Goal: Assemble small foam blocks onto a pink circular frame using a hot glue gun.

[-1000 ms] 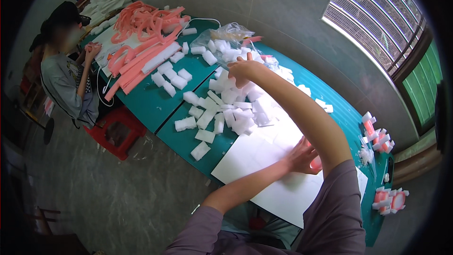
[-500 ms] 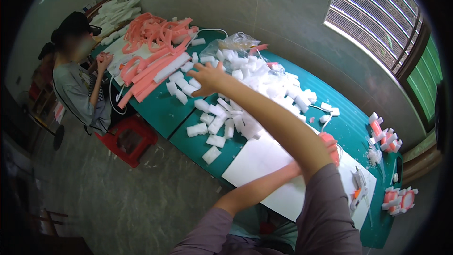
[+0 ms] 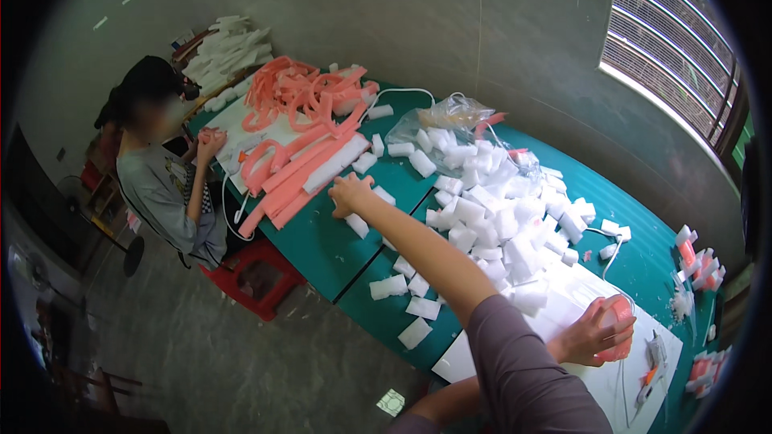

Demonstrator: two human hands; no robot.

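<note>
My arms cross: the right one reaches over to the left and the left one to the right. My left hand (image 3: 581, 341) is closed round a pink foam ring (image 3: 616, 323) above the white board (image 3: 462, 358). My right hand (image 3: 351, 193) is low over loose white foam blocks, fingers bent and apart. One foam block (image 3: 357, 226) lies just below it and another foam block (image 3: 383, 194) beside it; whatever is under the palm is hidden. A heap of white foam blocks (image 3: 507, 217) covers the middle of the green table (image 3: 314, 261).
Pink foam strips (image 3: 293, 201) lie at the left, near a co-worker (image 3: 165, 173) by a red stool (image 3: 257, 277). A glue gun (image 3: 655, 362) rests on the board's right side. Finished-looking pink-and-white foam pieces (image 3: 704, 265) stand at the right edge. A clear plastic bag (image 3: 438, 116) lies behind.
My right hand has moved left and down over the loose blocks, its fingers more bent. My left hand still holds the foam ring, now a little nearer. The view has shifted.
</note>
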